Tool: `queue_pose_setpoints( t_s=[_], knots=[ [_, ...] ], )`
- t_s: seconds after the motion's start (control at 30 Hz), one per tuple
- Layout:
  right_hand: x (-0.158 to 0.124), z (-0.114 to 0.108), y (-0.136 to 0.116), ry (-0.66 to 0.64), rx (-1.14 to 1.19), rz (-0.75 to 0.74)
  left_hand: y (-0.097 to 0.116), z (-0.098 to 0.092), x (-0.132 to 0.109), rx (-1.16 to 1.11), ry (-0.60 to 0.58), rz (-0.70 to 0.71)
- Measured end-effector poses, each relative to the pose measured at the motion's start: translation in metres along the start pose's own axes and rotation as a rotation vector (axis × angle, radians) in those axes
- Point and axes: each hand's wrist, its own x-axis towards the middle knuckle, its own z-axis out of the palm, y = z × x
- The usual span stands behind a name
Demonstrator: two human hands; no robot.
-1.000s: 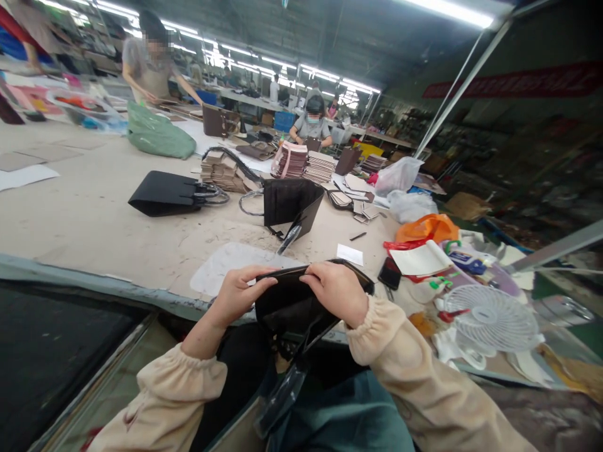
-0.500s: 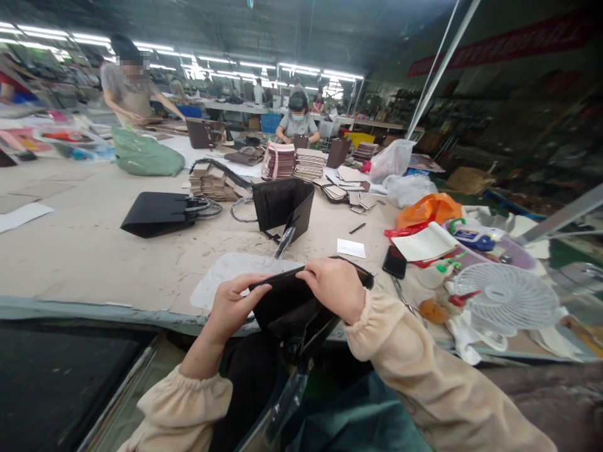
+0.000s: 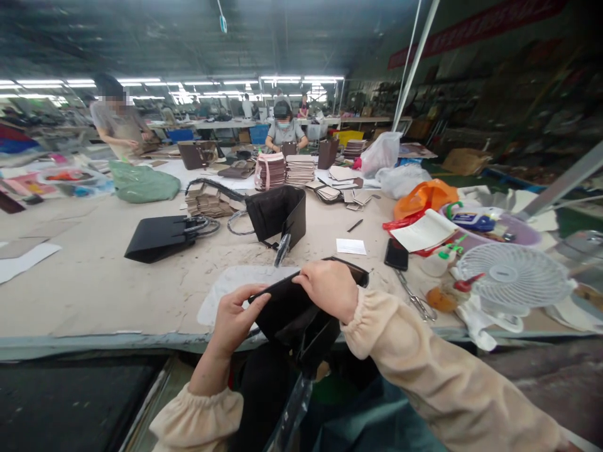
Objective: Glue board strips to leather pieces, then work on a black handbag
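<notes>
A black handbag point(image 3: 282, 320) is held at the table's front edge, its mouth facing me. My left hand point(image 3: 240, 317) pinches the bag's upper rim at its left end, thumb inside and fingers behind. Farther right along that rim, my right hand point(image 3: 328, 287) grips the edge with curled fingers. A plastic-wrapped handle point(image 3: 294, 408) hangs below the bag toward my lap. Beyond my hands a second black bag point(image 3: 277, 216) stands open on the table. To its left another black bag point(image 3: 157, 237) lies on its side, with wrapped handles.
On the right lie a phone point(image 3: 396, 253), scissors point(image 3: 414, 295), a white fan grille point(image 3: 513, 276) and a purple basin point(image 3: 527, 233). Stacks of cut pieces point(image 3: 211, 199) and a green plastic bag point(image 3: 144, 182) sit farther back. Across the table a co-worker point(image 3: 286, 130) handles a brown piece.
The view has tilted up slightly and shifted. Both hands keep their hold on the bag rim, almost unmoved. The co-worker at far left has drawn an outstretched arm back in.
</notes>
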Motion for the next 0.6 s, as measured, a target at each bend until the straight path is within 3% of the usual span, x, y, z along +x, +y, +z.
queue_pose_setpoints(
  t_s=[0.33,0.6],
  knots=[
    [0.004,-0.004,-0.001,-0.019,0.008,0.027,0.011,0.006,0.007,0.103,-0.083,-0.056],
    [0.004,-0.003,0.004,-0.007,0.010,0.011,0.015,0.013,0.015,0.163,-0.114,0.089]
  ],
)
